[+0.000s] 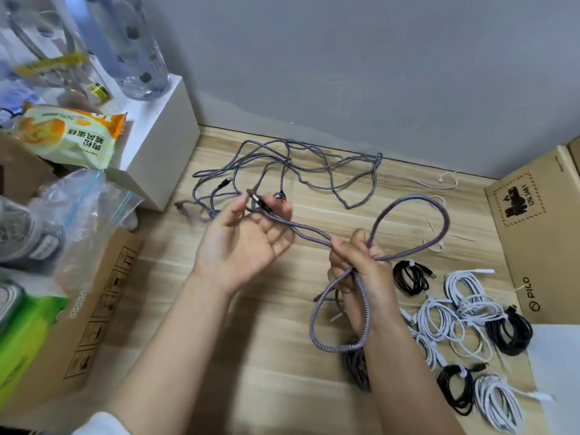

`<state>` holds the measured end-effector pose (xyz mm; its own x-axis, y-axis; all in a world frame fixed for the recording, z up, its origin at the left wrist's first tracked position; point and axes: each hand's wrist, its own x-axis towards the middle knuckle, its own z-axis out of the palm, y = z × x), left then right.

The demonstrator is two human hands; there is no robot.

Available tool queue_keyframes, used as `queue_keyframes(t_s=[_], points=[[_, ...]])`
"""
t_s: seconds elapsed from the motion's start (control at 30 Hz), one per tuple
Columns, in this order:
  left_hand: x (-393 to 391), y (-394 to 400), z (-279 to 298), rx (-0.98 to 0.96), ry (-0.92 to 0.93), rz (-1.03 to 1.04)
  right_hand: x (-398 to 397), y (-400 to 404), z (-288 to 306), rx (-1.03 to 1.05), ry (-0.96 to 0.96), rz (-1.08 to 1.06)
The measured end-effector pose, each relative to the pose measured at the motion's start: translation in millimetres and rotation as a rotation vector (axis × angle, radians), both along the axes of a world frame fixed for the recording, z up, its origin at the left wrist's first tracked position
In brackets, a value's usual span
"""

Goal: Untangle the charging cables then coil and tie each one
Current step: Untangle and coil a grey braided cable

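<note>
A grey braided cable (pixel 414 203) runs between both hands above the wooden floor. My left hand (pixel 248 243) is palm up and pinches the cable's plug end between thumb and fingertips. My right hand (pixel 357 262) is closed around the cable's middle, with one big loop rising to the right and another hanging below the wrist. Behind the hands lies a tangle of grey braided cables (pixel 282 171) against the wall. Several coiled and tied cables, white (pixel 439 318) and black (pixel 411 277), lie at the lower right.
A white box (pixel 163 142) with bottles and a snack bag stands at the back left. Cardboard boxes flank the floor at left (pixel 94 309) and right (pixel 533 233). Plastic bags lie at left. Thin white ties (pixel 445 182) rest near the wall.
</note>
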<state>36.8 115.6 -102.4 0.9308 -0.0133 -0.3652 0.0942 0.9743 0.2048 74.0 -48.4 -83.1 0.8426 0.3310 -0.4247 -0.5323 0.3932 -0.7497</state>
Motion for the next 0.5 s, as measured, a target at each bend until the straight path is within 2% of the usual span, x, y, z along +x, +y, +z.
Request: queue_keyframes(t_s=[0.13,0.23,0.3,0.37,0.5], points=[[2,43,-19,-0.125,0.256,0.397,6,-15,7,0.175,-0.008,-0.108],[-3,73,-32,0.025,0.375,0.559,11,-26,8,0.215,-0.011,-0.173],[-6,75,-26,0.074,0.358,0.612,10,-26,7,0.202,-0.004,-0.175],[-7,62,-7,0.223,0.268,0.562,7,-17,4,0.090,-0.020,-0.125],[-11,10,29,0.876,0.113,0.136,-8,12,0,-0.054,-0.045,0.018]])
